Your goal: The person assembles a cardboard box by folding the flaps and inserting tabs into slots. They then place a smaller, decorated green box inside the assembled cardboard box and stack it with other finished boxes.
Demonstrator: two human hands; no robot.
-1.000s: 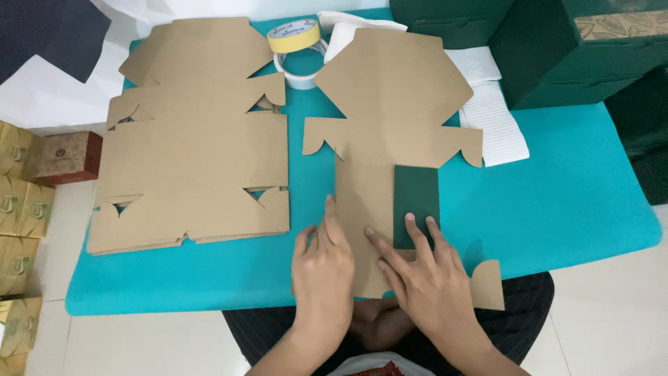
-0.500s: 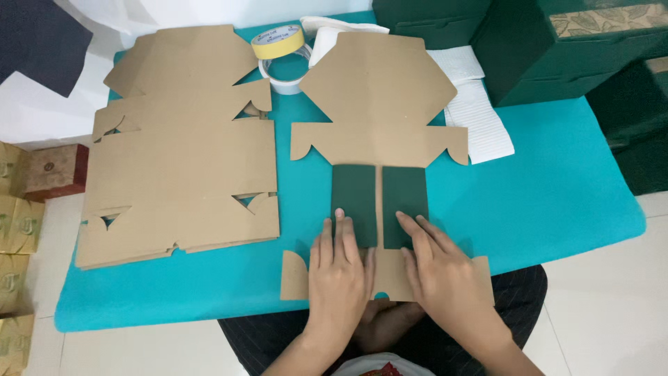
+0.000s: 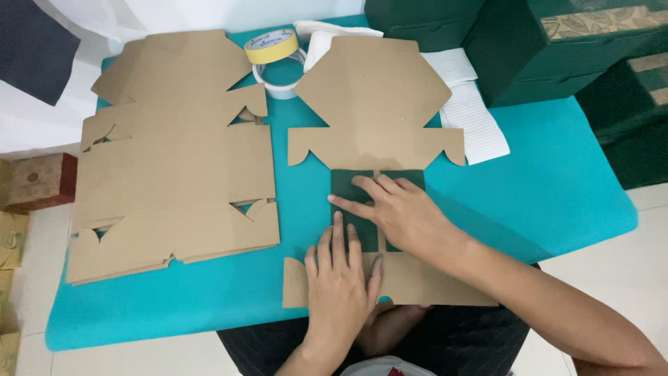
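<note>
Pressing flat with open fingers, left hand (image 3: 341, 278) and right hand (image 3: 396, 212) on the folded cardboard blank (image 3: 376, 111) over teal table (image 3: 557, 195).

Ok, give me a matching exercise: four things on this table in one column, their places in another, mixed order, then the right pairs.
Things:
1. yellow tape roll
2. stack of flat cardboard
3. white paper sheets
4. dark green flaps

Places:
A. under the right hand
B. far edge of the table, between the two cardboard pieces
C. left part of the teal table
D. right of the single cardboard cutout

Pairs: 1-B, 2-C, 3-D, 4-A
</note>
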